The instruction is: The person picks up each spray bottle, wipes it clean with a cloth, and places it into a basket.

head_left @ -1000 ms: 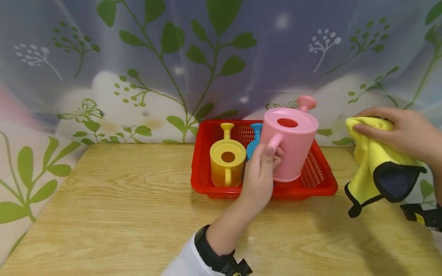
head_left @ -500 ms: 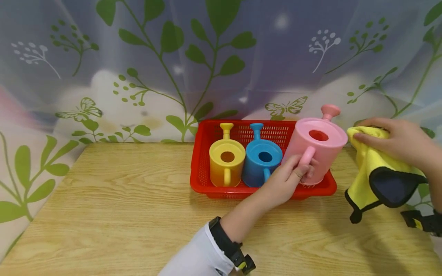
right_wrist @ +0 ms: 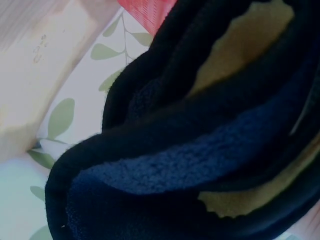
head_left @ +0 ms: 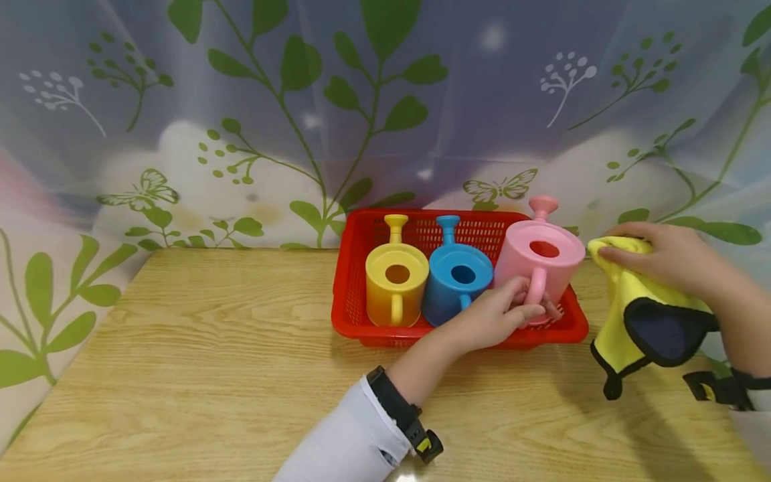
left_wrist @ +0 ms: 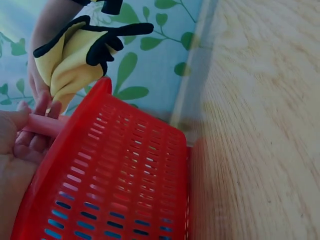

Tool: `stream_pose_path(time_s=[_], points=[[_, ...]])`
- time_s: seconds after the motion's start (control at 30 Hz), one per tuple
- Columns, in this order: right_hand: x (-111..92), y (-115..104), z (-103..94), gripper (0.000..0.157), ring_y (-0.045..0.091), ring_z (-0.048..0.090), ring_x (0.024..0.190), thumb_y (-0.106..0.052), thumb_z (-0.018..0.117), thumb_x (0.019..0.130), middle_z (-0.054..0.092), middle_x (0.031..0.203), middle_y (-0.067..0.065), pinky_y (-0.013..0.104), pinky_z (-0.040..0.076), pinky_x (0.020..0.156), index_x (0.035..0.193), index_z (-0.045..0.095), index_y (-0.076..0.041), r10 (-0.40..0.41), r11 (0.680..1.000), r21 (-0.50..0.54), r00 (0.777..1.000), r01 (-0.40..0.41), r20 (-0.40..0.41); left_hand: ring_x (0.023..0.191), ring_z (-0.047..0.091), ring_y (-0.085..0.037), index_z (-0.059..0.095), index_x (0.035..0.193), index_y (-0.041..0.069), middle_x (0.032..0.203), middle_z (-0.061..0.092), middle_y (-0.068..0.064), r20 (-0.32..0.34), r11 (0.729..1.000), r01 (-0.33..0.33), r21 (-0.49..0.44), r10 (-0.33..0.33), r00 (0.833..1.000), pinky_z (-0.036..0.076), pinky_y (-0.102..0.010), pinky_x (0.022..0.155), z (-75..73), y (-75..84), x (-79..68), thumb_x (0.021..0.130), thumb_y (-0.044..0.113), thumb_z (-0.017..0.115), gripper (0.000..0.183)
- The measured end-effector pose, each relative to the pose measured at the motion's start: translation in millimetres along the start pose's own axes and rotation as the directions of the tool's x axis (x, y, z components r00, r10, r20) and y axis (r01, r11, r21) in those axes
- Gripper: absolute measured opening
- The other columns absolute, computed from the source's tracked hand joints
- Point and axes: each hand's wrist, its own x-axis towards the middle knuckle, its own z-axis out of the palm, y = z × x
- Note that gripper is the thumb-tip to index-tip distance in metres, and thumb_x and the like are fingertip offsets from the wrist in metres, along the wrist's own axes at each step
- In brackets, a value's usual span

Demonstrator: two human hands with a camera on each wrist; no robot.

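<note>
In the head view, the pink watering can point(head_left: 536, 258) stands at the right end of the red basket point(head_left: 352, 331), its spout toward the wall. My left hand point(head_left: 490, 318) is at its handle, the thumb in front and fingertips showing beyond it. The left wrist view shows the pink handle point(left_wrist: 44, 125) between thumb and fingers, over the basket rim. A blue watering can point(head_left: 460, 268) and a yellow watering can point(head_left: 397, 264) stand upright beside it. Right of the basket, my right hand point(head_left: 668, 258) grips a bunched yellow cloth point(head_left: 629, 314) with black edging, which hangs above the table.
The light wood table point(head_left: 199, 368) reaches back to a patterned wall cloth point(head_left: 253, 134) with leaves and butterflies. In the right wrist view, the dark blue underside of the cloth point(right_wrist: 150, 175) fills most of the frame, with a corner of the basket point(right_wrist: 147, 15) behind.
My left hand has carried the pink watering can right and down into the basket's right end, uncovering the blue one. My right hand with the cloth has shifted slightly left and down.
</note>
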Motion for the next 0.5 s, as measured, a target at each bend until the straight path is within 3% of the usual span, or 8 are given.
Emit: stream_pose_path(time_s=[0.1,0.17,0.33,0.5], points=[[1,-2,2.8,0.065,0.033,0.047,0.077,-0.056,0.048,0.087,0.047,0.110,0.034,0.035,0.034,0.056,0.126,0.045,-0.004,-0.012,1.000,0.002,1.000,0.012,0.007,0.088,0.052,0.001,0.045,0.108,0.014,0.110,0.064,0.002,-0.016,0.990,0.021,0.139,-0.018,1.000,0.042,-0.013,0.070,0.4,-1.0,2.0,0.091,0.023,0.053,0.021],[1,-4,4.1,0.063,0.031,0.046,0.075,-0.055,0.048,0.087,0.048,0.107,0.032,0.033,0.033,0.055,0.126,0.045,-0.005,-0.016,1.000,0.005,1.000,0.016,0.016,0.079,0.051,0.000,0.045,0.103,0.014,0.101,0.065,0.004,-0.036,0.966,0.045,0.254,-0.037,0.999,0.040,-0.013,0.063,1.6,-1.0,3.0,0.089,0.025,0.056,0.021],[1,-5,6.1,0.063,0.032,0.046,0.076,-0.055,0.047,0.088,0.048,0.108,0.032,0.033,0.033,0.055,0.126,0.045,-0.005,-0.019,1.000,0.004,0.999,0.019,0.030,0.062,0.046,-0.005,0.042,0.097,0.016,0.072,0.053,0.006,-0.108,0.857,0.181,0.482,-0.147,0.983,0.037,-0.015,0.052,6.6,0.8,2.9,0.086,0.033,0.058,0.025],[2,-4,8.7,0.063,0.034,0.046,0.078,-0.053,0.047,0.089,0.045,0.114,0.035,0.033,0.033,0.055,0.126,0.044,-0.003,-0.024,1.000,-0.010,0.999,0.024,0.033,0.058,0.046,-0.006,0.042,0.093,0.017,0.068,0.049,0.004,-0.175,0.750,0.280,0.599,-0.218,0.960,0.036,-0.016,0.050,11.8,2.1,4.8,0.085,0.037,0.058,0.027]])
